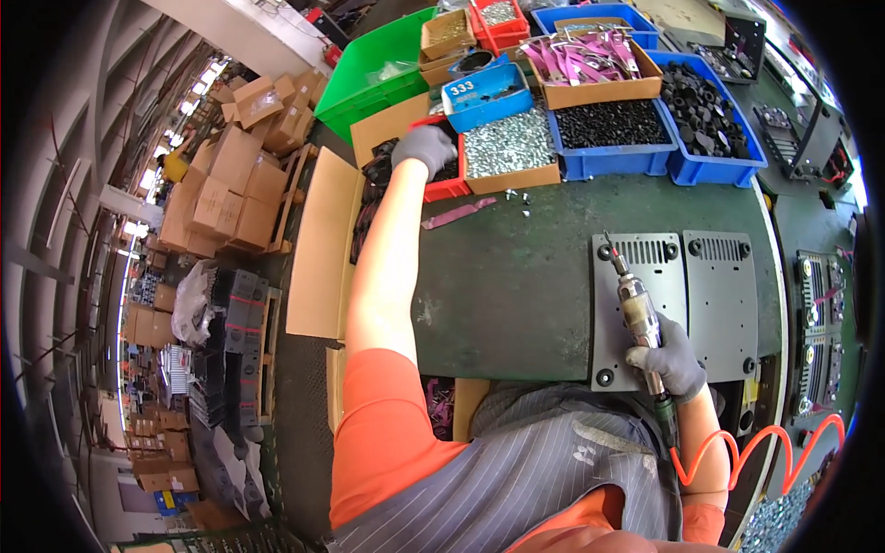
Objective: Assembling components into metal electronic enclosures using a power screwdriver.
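My left hand (424, 151), in a grey glove, reaches into a red bin (448, 191) of dark parts at the far left of the bench; its fingertips are hidden. My gloved right hand (678, 361) is wrapped round a power screwdriver (638, 311), its bit pointing away from me. An orange coiled hose (708, 465) trails from the tool's lower end. Under the screwdriver lies a grey metal panel (612, 323) with slots along its far edge and round black feet at corners. A similar panel (723, 313) lies to its right, also with black feet.
Beyond the hands stand a cardboard box of silvery screws (507, 146), blue bins of black parts (613, 124), a box of pink strips (590, 90) and a green crate (369, 74). One pink strip (458, 214) and loose screws (518, 196) lie on the bench. An open carton (318, 249) stands left.
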Action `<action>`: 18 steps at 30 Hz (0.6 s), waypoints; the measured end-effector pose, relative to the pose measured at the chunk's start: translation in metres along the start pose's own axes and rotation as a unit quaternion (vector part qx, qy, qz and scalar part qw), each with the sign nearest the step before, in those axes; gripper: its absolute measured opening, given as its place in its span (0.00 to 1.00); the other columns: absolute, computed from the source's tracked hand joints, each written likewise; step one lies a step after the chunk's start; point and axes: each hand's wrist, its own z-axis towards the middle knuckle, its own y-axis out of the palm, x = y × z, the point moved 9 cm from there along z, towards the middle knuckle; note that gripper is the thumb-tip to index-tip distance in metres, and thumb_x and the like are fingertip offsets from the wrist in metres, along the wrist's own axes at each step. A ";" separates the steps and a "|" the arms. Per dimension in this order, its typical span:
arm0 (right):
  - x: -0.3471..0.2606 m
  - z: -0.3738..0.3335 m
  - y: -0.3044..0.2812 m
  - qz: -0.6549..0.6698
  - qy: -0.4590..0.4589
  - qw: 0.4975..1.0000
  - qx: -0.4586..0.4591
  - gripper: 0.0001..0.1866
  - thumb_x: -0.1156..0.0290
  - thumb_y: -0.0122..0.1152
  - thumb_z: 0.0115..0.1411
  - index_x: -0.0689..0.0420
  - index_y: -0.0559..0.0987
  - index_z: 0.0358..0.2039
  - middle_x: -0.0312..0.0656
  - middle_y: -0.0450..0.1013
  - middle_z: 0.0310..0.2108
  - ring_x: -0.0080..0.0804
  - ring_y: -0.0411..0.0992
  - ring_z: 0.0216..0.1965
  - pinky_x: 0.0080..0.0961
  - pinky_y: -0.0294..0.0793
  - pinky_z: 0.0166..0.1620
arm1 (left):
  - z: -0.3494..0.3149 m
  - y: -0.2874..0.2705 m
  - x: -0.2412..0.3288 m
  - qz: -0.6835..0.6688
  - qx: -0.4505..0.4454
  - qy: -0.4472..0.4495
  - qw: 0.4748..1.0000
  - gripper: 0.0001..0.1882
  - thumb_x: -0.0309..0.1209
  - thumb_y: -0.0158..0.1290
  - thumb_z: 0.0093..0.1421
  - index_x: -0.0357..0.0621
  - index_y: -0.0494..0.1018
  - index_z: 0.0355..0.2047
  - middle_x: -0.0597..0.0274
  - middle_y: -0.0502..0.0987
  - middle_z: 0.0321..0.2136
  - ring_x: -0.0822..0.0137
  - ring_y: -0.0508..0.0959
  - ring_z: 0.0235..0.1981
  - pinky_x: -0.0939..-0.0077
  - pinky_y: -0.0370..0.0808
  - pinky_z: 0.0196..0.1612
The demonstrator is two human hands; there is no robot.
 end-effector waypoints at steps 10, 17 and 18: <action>-0.006 -0.001 0.001 -0.039 -0.041 0.998 -0.001 0.24 0.68 0.71 0.40 0.62 0.75 0.39 0.33 0.69 0.28 0.22 0.66 0.29 0.22 0.68 0.34 | 0.002 0.045 -0.033 -0.006 0.003 -0.032 0.999 0.17 0.43 0.58 0.57 0.47 0.81 0.42 0.50 0.81 0.40 0.52 0.80 0.44 0.61 0.75 0.50; 0.001 0.002 0.002 -0.008 -0.023 0.999 -0.026 0.24 0.69 0.71 0.42 0.62 0.74 0.41 0.32 0.69 0.27 0.22 0.65 0.29 0.21 0.68 0.34 | -0.022 0.018 -0.026 -0.013 0.111 -0.078 0.991 0.16 0.40 0.49 0.64 0.55 0.79 0.49 0.51 0.80 0.44 0.50 0.79 0.46 0.57 0.76 0.49; 0.002 0.001 0.002 -0.012 -0.022 0.999 -0.031 0.24 0.69 0.71 0.42 0.62 0.74 0.41 0.32 0.69 0.27 0.21 0.66 0.28 0.21 0.68 0.34 | -0.022 0.015 -0.026 -0.011 0.121 -0.075 0.990 0.16 0.39 0.47 0.65 0.55 0.79 0.49 0.51 0.80 0.44 0.50 0.80 0.45 0.56 0.76 0.48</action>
